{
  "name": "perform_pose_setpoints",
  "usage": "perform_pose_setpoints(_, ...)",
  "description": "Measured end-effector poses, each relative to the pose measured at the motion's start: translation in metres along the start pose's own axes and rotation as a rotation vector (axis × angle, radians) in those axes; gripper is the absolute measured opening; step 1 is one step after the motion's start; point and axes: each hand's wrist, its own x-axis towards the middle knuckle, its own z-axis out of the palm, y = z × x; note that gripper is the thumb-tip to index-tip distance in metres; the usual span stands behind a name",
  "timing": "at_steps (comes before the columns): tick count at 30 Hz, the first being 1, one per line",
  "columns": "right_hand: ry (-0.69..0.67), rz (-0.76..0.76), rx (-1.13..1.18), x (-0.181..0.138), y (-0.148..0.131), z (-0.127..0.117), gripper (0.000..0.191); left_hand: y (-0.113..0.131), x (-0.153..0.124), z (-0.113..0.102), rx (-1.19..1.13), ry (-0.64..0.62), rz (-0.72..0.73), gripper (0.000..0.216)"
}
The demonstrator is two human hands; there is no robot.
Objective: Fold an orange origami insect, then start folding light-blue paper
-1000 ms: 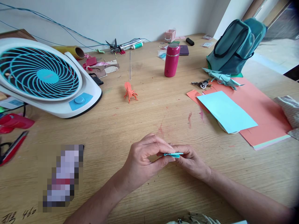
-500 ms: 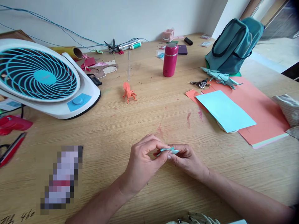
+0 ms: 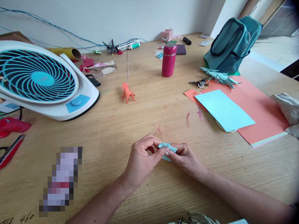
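Observation:
A small folded piece of light blue paper (image 3: 172, 149) is pinched between both hands above the front middle of the wooden table. My left hand (image 3: 143, 157) grips its left side between thumb and fingers. On its right side, my right hand (image 3: 188, 158) is closed, the thumb pressing on the near face. The two thumbs almost meet in front and cover part of the folds. Beyond the hands stands an orange folded paper insect (image 3: 126, 93). To the right, a flat light blue sheet (image 3: 224, 109) overlaps larger orange sheets (image 3: 263, 115).
A fan (image 3: 46, 81) fills the left side, near a red-handled cutter (image 3: 11, 152). At the back are a pink flask (image 3: 169, 60), keys (image 3: 199, 83), a teal bag (image 3: 230, 46) and a spiky blue paper model (image 3: 219, 76). A pixelated object (image 3: 62, 180) lies front left.
The folded paper has tilted between my fingers, so more of its face shows, including a part below the thumbs. Both hands keep their pinch. The whole view has shifted slightly.

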Motion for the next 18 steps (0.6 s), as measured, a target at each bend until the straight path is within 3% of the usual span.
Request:
perform_pose_setpoints(10,-0.071,-0.014,0.035,0.0024,0.0058,-0.003,0.04,-0.001,0.0021,-0.004,0.015,0.029,-0.047,0.021)
perform_pose_setpoints(18,-0.091,-0.011,-0.02,0.0049,0.0029,-0.0025,0.047,-0.0089,0.0063,-0.0037,-0.11,-0.017,-0.173,0.019)
